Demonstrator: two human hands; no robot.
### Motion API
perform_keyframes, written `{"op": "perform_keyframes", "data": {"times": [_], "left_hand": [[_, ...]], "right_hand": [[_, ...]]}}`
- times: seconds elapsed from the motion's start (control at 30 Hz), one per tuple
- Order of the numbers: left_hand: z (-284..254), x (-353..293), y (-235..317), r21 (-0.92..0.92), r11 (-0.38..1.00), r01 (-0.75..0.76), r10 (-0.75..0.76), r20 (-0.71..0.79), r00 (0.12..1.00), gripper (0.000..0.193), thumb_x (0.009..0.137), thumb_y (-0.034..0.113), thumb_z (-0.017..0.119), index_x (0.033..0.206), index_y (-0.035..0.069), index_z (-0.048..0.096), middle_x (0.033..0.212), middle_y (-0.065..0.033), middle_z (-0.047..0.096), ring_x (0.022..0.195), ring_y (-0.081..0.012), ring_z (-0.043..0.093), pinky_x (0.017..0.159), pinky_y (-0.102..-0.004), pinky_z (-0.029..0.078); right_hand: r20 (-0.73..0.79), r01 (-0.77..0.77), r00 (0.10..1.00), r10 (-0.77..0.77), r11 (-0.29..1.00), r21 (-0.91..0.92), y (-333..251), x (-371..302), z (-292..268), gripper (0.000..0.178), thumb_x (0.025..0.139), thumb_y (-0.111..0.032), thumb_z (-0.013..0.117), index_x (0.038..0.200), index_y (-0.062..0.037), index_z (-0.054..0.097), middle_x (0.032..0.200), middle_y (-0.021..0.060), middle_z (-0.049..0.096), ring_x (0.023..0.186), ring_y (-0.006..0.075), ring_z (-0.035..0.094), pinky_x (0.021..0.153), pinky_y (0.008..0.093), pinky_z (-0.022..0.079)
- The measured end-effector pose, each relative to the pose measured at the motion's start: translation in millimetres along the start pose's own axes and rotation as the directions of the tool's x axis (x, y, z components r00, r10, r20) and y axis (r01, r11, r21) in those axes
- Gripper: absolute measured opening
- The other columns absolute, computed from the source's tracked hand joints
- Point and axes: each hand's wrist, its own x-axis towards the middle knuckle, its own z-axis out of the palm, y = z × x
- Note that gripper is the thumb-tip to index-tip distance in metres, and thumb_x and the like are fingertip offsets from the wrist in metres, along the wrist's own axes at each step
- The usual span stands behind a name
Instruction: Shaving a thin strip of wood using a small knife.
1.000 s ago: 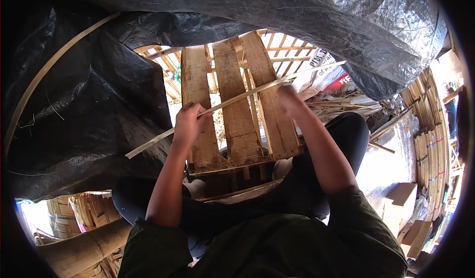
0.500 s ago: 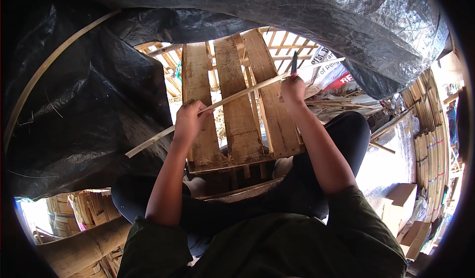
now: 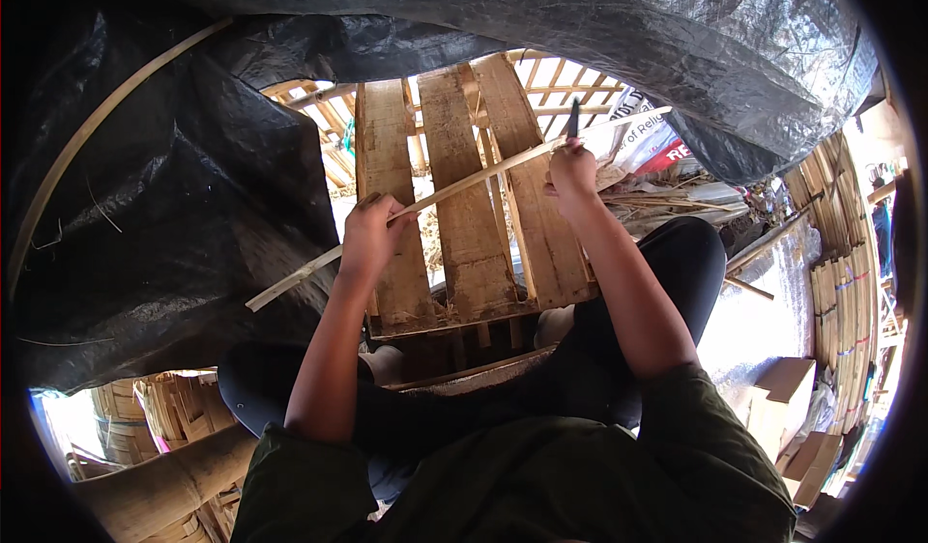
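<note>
A long, pale bamboo strip point(image 3: 468, 182) slants across in front of me, its low end at the left and its high end at the far right. My left hand point(image 3: 372, 229) is closed around it left of the middle. In my right hand point(image 3: 572, 171) I grip a knife point(image 3: 574, 121), its dark blade pointing up and away, crossing the strip. The knife's handle is mostly hidden by my fingers. Beneath the strip stands a slatted wooden bench point(image 3: 464, 195) of three rough planks with gaps between them.
Black plastic sheeting point(image 3: 164, 224) hangs at the left and along the top. A curved bamboo strip point(image 3: 72, 147) lies against it. Bundled bamboo strips point(image 3: 843, 282) stand at the right, above a cardboard box point(image 3: 778, 403). A thick bamboo pole point(image 3: 169, 480) lies lower left. Shavings point(image 3: 667, 203) lie beyond my right knee.
Almost nothing differs. The strip's far right end and the knife blade have shifted very slightly; both hands keep their hold.
</note>
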Motion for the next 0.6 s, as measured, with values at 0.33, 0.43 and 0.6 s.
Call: {"op": "perform_keyframes", "data": {"times": [0.33,0.43,0.6], "left_hand": [[-4,-6,0,0.046,0.999,0.028,-0.028,0.010,1.000,0.024,0.079,0.020,0.082,0.083,0.002,0.066,0.078,-0.0144,0.068,0.073,-0.0301,0.069,0.064,-0.0366,0.053],[-5,-4,0,0.033,0.999,0.027,-0.028,0.011,1.000,0.024,0.079,0.020,0.082,0.082,0.002,0.066,0.077,-0.0147,0.068,0.072,-0.0309,0.069,0.064,-0.0368,0.053],[-3,-5,4,-0.017,0.996,0.082,-0.081,0.029,0.996,0.022,0.077,0.013,0.081,0.082,0.001,0.062,0.081,-0.0155,0.065,0.077,-0.0346,0.065,0.069,-0.0422,0.051]], "right_hand": [[0.163,-0.182,0.964,0.212,0.966,-0.184,-1,-38,29,0.018,0.106,-0.023,0.038,0.092,-0.0123,0.043,0.062,-0.0045,0.033,0.046,0.0094,0.028,0.041,0.0277,0.023],[0.507,-0.240,0.755,0.415,0.895,-0.376,1,-44,34,0.018,0.105,-0.021,0.034,0.096,-0.0103,0.045,0.064,-0.0016,0.037,0.048,0.0102,0.032,0.041,0.0261,0.026],[0.113,-0.092,0.985,0.131,0.949,-0.301,2,-42,39,0.023,0.106,-0.025,0.032,0.096,-0.0090,0.045,0.065,0.0001,0.037,0.048,0.0100,0.034,0.038,0.0325,0.028]]}}
